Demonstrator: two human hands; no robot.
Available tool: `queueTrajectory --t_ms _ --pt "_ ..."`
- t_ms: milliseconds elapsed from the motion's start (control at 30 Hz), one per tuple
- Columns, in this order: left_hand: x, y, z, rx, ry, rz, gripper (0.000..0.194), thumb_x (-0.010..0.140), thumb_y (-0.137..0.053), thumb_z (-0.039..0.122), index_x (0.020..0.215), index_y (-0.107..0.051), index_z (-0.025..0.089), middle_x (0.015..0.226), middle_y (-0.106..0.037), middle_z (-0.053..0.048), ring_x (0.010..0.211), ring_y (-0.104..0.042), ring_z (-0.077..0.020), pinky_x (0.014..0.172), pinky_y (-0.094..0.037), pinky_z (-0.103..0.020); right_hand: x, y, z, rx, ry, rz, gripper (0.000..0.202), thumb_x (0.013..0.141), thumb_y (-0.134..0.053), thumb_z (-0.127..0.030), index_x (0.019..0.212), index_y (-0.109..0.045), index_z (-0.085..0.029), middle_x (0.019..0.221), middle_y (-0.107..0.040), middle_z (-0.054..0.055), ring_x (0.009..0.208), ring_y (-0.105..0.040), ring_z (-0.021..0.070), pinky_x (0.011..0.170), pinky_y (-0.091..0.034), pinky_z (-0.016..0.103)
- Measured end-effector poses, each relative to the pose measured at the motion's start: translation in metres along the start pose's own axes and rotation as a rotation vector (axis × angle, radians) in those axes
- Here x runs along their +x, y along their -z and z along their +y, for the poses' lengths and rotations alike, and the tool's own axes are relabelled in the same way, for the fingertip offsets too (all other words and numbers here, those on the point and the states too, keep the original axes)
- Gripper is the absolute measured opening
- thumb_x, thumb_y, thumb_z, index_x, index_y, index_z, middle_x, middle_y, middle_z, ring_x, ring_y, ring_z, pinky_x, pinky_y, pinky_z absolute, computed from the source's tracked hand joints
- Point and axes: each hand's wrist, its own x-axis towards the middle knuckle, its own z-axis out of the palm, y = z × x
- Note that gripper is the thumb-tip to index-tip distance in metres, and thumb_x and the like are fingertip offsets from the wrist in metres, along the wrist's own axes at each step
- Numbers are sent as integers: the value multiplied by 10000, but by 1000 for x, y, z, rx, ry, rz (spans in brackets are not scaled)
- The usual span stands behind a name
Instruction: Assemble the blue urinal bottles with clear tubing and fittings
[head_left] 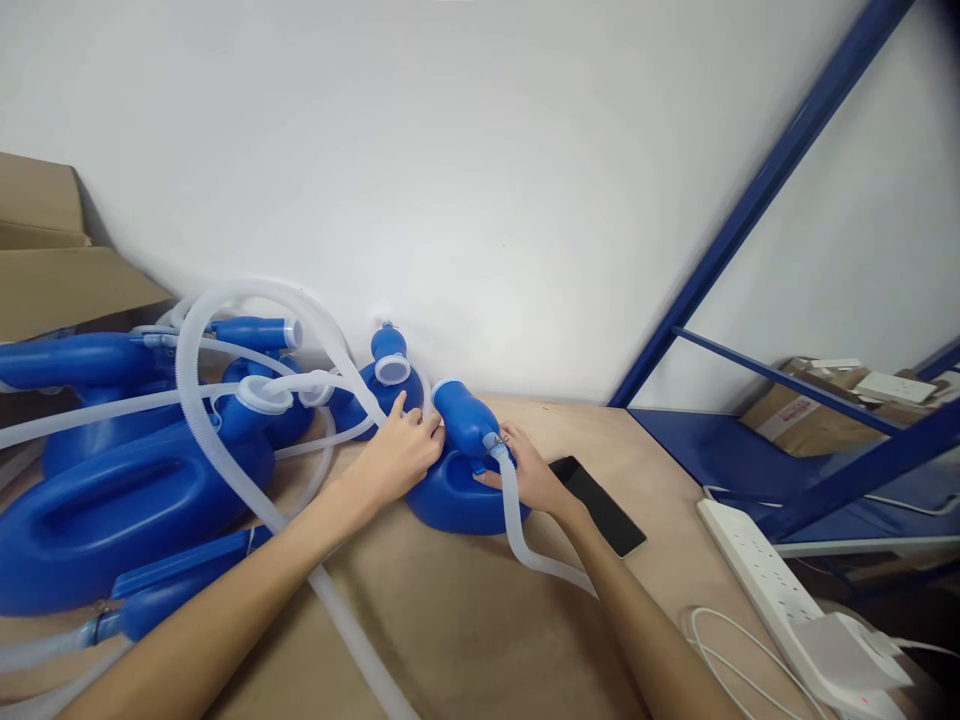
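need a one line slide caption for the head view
Left hand and right hand flank a blue plastic bottle with a translucent hose, beside a smartphone.

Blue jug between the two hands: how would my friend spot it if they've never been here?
Find the big white wall, then look down to the wooden table in front of it. Between the left hand and right hand sits the blue jug. Of all the blue jugs, it's the one farthest right, closest to the black phone.
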Motion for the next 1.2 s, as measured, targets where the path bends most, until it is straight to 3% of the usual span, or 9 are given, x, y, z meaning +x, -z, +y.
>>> queueTrajectory --t_ms 233,367,433,533,800,900,1033,1100,1200 --pt "2 4 -4 -16 115 82 287 1027 -424 72 1226 -630 66 1065 -702 -169 970 -682 -288 921 -536 -435 -1 0 1 -18 53 -12 349 870 -772 -503 1081 -660 -248 1231 -590 96 1202 -564 313 1088 -468 506" --pt "-7 28 -15 16 171 107 344 1021 -585 317 1244 -646 62 1254 -679 -242 1242 -605 -382 1096 -445 -516 -1 0 4 1 49 -23 332 877 -767 -506 1052 -662 -245 1218 -580 97 1195 -567 314 1070 -481 499" --pt "-12 38 -19 37 222 30 352 1026 -561 381 1065 -712 66 1066 -743 -242 1130 -669 -406 1095 -422 -556 -1 0 5 8 48 -26 318 879 -766 -503 1032 -661 -245 1216 -576 97 1192 -567 314 1063 -485 494" --pt "-15 41 -18 24 278 -77 401 1062 -400 282 906 -711 83 771 -738 -199 817 -731 -379 848 -505 -506 -1 -1 6 10 53 -24 294 895 -750 -487 1035 -657 -245 1218 -570 97 1190 -568 310 1065 -482 492" --pt "-18 25 -41 -112 321 -35 377 1058 -331 218 900 -658 117 699 -694 -142 625 -685 -313 555 -406 -365 -5 4 13 19 91 -3 263 894 -743 -455 1006 -641 -240 1226 -584 96 1185 -575 306 1064 -474 472" --pt "-23 25 -66 -161 349 31 382 1071 -301 255 1034 -655 114 727 -687 -123 666 -670 -312 629 -472 -386 -7 13 18 20 82 14 271 884 -750 -463 978 -639 -234 1201 -593 97 1166 -586 306 1060 -478 466" --pt "-19 20 -77 -228 301 121 417 966 -549 242 1360 -563 108 1258 -662 -241 1198 -597 -411 1025 -471 -563 -7 22 21 22 48 -6 269 864 -763 -462 967 -658 -237 1212 -601 95 1176 -592 306 1063 -480 464" --pt "-16 19 -72 -286 221 114 456 880 -643 200 1333 -606 163 1419 -580 -203 1342 -506 -388 1116 -434 -535 -6 25 22 52 47 -35 241 858 -763 -451 923 -670 -238 1210 -614 87 1172 -601 304 1068 -478 464" --pt "-15 25 -57 -549 157 76 275 903 -598 219 1168 -674 211 1275 -654 -111 1223 -597 -288 1041 -496 -414 -4 28 24 89 48 -64 216 849 -762 -439 847 -688 -236 1208 -637 80 1178 -605 309 1086 -460 473"
